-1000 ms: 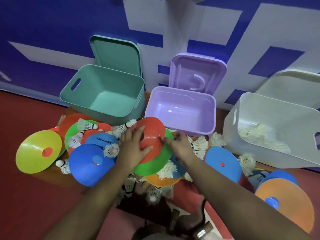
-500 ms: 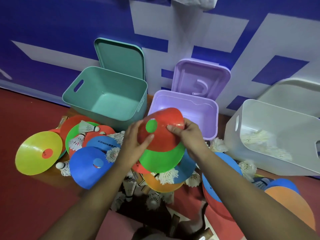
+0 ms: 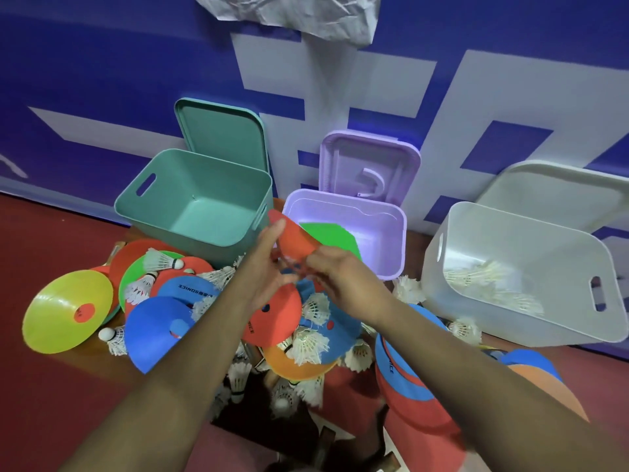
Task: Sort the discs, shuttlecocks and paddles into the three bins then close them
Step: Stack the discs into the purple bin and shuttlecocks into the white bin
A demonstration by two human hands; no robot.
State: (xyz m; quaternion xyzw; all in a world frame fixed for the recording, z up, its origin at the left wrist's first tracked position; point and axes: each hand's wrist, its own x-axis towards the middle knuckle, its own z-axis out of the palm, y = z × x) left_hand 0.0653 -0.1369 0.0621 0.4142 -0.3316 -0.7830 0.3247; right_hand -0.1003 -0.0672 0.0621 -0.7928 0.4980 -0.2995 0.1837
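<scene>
My left hand (image 3: 263, 270) and my right hand (image 3: 340, 281) hold a red disc (image 3: 289, 238) tilted over the front left rim of the purple bin (image 3: 396, 240). A green disc (image 3: 328, 233) lies slanted inside that bin, just behind the red one. The teal bin (image 3: 143, 212) stands open to the left. On the right, the white bin (image 3: 510, 330) holds several shuttlecocks (image 3: 490, 279). More discs (image 3: 160, 330) and shuttlecocks (image 3: 308, 342) lie heaped on the floor under my arms. The blur hides exactly how my fingers sit.
All three lids lean against the blue and white wall: teal lid (image 3: 221, 131), purple lid (image 3: 371, 161), white lid (image 3: 558, 189). A yellow disc (image 3: 64, 315) lies far left and orange and blue discs (image 3: 408, 373) at the right. Dark paddle handles (image 3: 323, 441) show at the bottom.
Both hands lifted the red and green discs from the pile and carried them forward to the purple bin. The green disc has slid into the bin.
</scene>
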